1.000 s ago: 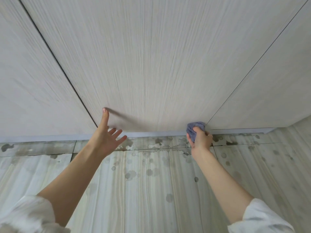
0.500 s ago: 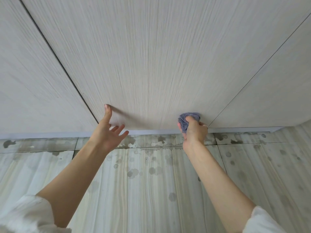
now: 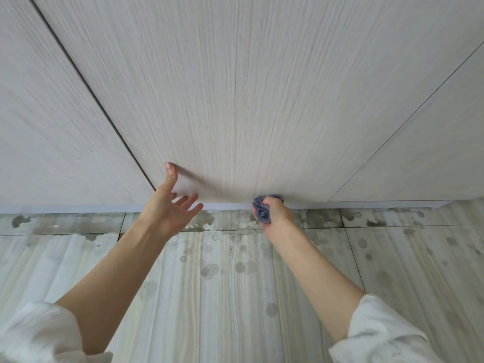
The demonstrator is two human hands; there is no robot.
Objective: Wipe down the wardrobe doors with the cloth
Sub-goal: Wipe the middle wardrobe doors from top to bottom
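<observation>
Head view: the right hand is gripping a bunched blue-grey cloth against the bottom edge of the middle wardrobe door.

The cloth is sitting at about 5 o'clock from the frame's centre, touching the door just above the pale plinth. The left hand is lying open at about 7 o'clock, its fingers spread and its thumb tip seeming to be touching the door near the dark gap beside the left-hand door. To do this pass well, the person is probably needing to keep the cloth pressed flat along the lower edge, working sideways with overlapping strokes that follow the vertical grain, while the open hand is steadying the panel. The tiled floor at 6 o'clock is showing dark wet-looking spots, so footing is likely wanting care.
</observation>
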